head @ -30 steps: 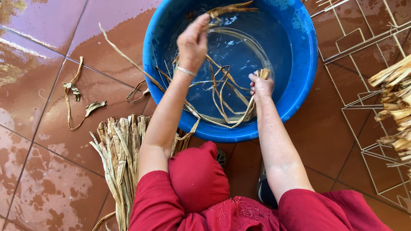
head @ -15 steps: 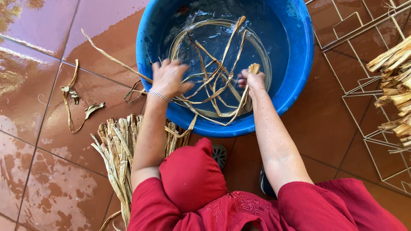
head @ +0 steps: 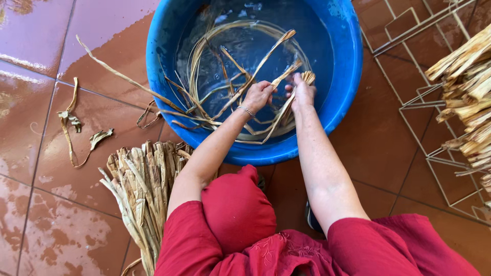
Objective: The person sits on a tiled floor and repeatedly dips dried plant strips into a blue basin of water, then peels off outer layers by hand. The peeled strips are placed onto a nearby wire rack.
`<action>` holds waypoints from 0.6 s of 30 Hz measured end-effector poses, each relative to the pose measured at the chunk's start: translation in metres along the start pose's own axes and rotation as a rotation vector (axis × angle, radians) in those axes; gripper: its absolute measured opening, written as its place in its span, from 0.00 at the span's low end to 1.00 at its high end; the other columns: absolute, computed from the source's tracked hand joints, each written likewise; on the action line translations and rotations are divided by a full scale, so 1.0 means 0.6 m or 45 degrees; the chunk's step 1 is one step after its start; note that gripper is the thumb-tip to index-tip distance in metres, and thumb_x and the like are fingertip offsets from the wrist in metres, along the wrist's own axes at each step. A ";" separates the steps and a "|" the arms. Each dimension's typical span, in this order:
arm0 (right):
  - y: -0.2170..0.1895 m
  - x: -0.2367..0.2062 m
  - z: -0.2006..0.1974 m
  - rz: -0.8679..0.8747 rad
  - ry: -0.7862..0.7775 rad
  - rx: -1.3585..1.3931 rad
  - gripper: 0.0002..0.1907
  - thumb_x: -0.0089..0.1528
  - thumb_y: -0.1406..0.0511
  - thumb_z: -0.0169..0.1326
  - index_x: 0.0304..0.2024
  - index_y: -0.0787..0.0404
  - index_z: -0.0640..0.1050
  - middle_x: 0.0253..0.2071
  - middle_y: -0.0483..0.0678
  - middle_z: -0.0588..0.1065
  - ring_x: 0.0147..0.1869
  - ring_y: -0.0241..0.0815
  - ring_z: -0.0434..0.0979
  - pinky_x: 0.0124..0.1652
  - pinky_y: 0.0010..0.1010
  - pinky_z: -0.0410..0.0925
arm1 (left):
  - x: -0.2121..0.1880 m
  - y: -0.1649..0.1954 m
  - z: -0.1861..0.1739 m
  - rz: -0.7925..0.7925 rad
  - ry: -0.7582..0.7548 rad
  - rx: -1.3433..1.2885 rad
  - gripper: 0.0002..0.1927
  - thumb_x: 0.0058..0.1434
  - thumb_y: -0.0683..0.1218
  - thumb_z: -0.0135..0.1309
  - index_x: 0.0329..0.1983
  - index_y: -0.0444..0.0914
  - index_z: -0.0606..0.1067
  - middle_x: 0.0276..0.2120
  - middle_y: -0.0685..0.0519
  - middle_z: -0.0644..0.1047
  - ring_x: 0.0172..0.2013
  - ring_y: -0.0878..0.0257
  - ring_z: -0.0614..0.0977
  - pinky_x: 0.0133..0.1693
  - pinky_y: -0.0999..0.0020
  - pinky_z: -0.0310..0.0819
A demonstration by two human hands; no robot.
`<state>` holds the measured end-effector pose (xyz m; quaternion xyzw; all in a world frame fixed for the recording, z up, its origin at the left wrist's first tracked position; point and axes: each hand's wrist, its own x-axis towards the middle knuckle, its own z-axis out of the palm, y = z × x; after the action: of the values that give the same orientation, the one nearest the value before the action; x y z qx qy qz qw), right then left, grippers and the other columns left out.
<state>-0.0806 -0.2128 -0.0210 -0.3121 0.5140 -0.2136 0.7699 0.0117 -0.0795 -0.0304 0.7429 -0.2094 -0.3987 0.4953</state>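
Inside the round blue plastic basin (head: 342, 76), long wet tan plant strips (head: 240, 87) are gripped by the closed left hand (head: 258, 95) and right hand (head: 303, 92), held just beside each other.

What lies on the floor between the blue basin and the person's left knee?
In the head view, a bundle of dried leaf strips lies on the wet tiles below the basin.

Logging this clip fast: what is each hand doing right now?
Left hand: closed on a wet plant strip over the blue basin.
Right hand: closed on a strip bundle.
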 end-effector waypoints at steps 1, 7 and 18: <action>-0.003 -0.001 0.000 0.030 -0.036 0.058 0.09 0.65 0.62 0.56 0.42 0.61 0.78 0.34 0.49 0.82 0.24 0.37 0.75 0.19 0.26 0.65 | -0.012 -0.003 -0.011 -0.036 -0.035 -0.005 0.15 0.69 0.51 0.49 0.40 0.36 0.81 0.20 0.53 0.78 0.20 0.68 0.76 0.25 0.70 0.69; 0.002 -0.002 -0.004 -0.051 -0.150 -0.002 0.08 0.61 0.65 0.62 0.41 0.59 0.78 0.35 0.50 0.81 0.27 0.37 0.74 0.22 0.27 0.65 | -0.050 -0.003 -0.048 -0.279 -0.152 0.254 0.14 0.64 0.46 0.44 0.43 0.40 0.80 0.24 0.53 0.82 0.23 0.63 0.84 0.30 0.64 0.82; -0.006 -0.033 0.004 -0.031 -0.411 -0.237 0.09 0.59 0.60 0.63 0.41 0.54 0.81 0.33 0.40 0.79 0.36 0.33 0.79 0.25 0.25 0.66 | -0.009 0.030 0.009 0.293 0.258 0.440 0.17 0.70 0.55 0.46 0.50 0.41 0.78 0.39 0.41 0.82 0.42 0.41 0.83 0.44 0.49 0.76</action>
<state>-0.0857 -0.2017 -0.0049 -0.4184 0.3974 -0.1214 0.8076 0.0057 -0.0864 -0.0132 0.8242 -0.3070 -0.2212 0.4213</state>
